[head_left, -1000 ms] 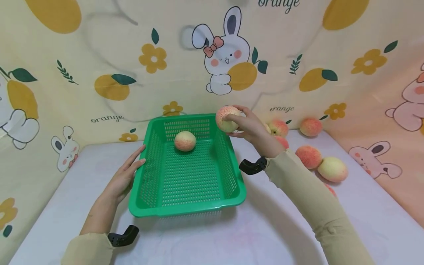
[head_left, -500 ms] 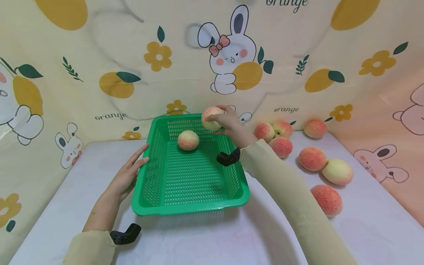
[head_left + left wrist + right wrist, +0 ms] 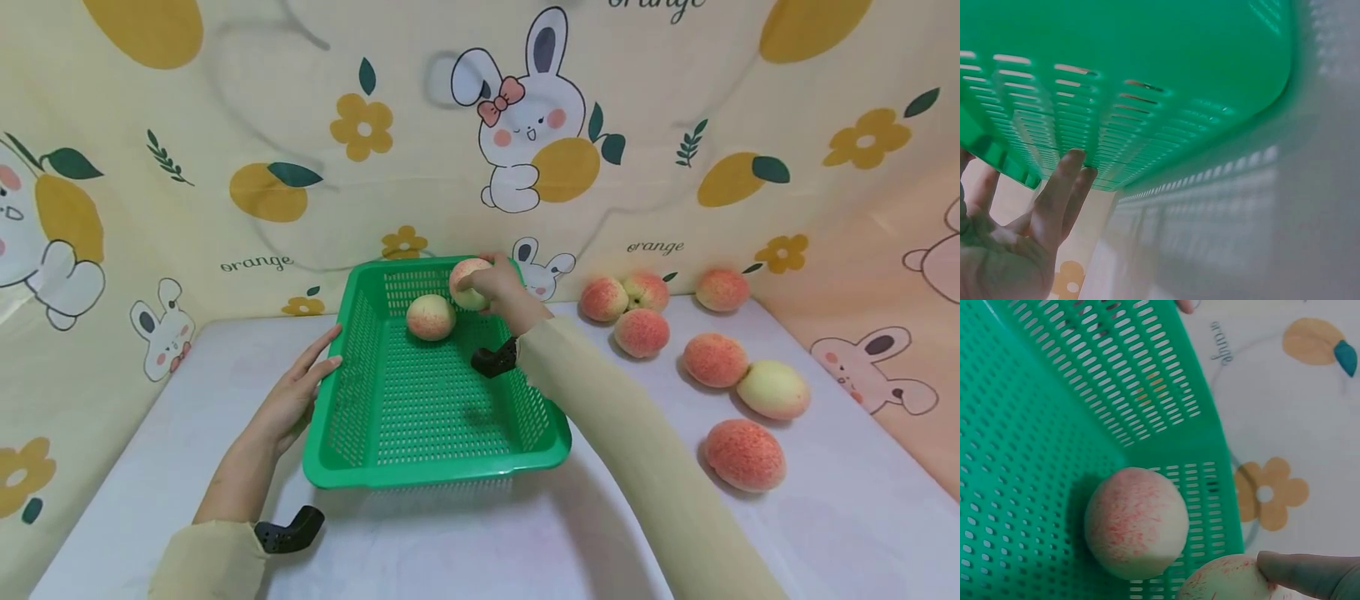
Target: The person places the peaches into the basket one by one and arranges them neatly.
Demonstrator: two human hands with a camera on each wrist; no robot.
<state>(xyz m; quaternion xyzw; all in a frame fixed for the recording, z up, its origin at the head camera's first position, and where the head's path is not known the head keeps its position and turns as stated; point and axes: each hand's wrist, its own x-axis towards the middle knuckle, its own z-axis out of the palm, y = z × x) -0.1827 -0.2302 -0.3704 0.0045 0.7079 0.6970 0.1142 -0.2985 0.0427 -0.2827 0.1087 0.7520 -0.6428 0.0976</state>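
In the head view, my right hand pinches a pale pink-and-yellow peach over the back right of a green plastic basket. The right wrist view has the held peach at its lower edge with one finger on it. Beside it a second peach lies inside near the basket's back wall. My left hand touches the basket's left rim, its fingers extended. From the left wrist view, two fingertips of the left hand rest against the slotted outer wall.
Several peaches lie on the white tabletop at the right, among them a pale yellow one and a red one nearest me. A printed cloth hangs behind the table. Each wrist wears a black device.
My right hand has carried its peach leftward and lower, from above the basket's right rim to beside the other peach. The left hand stays at the left rim.
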